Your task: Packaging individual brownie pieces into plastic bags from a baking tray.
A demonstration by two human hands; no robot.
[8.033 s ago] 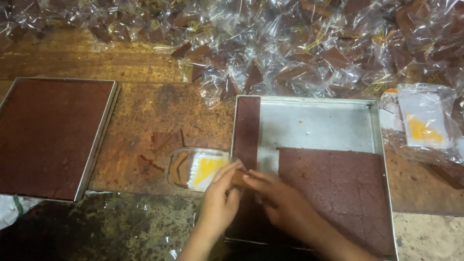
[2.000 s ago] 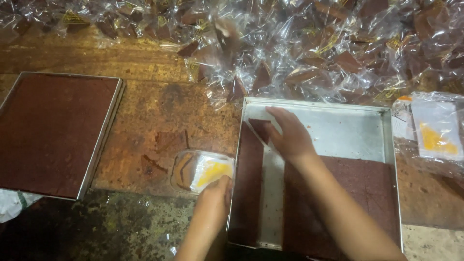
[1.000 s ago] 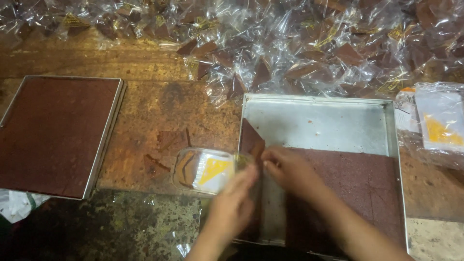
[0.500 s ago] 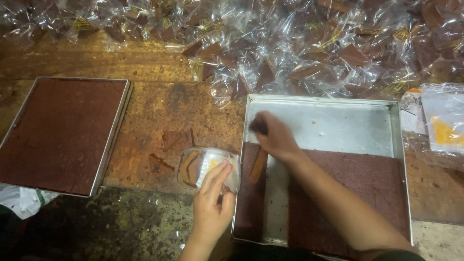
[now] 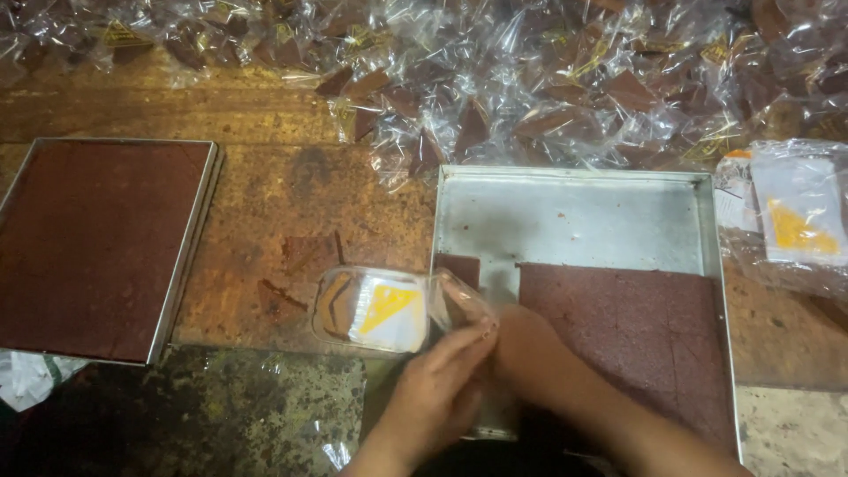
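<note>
Worn table [image 5: 291,203]: L hand [image 5: 437,389] & R hand [image 5: 530,358] pinch clear wrapper [image 5: 450,305], just above fingers.

Two metal trays: one full tray [image 5: 97,247], one part-emptied tray [image 5: 574,212]. Two hands [image 5: 442,389]. Two stacks of clear bags [image 5: 375,309]. Wrapped pieces [image 5: 548,79]: too many to count.

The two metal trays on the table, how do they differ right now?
The left tray is covered edge to edge by an unbroken brown slab; the right tray is partly emptied, with bare metal across its far half. The left tray sits untouched, while the left hand and right hand work at the right tray's near corner beside a stack of clear bags. Both are shallow, rectangular, and hold the same brown sheet.
</note>
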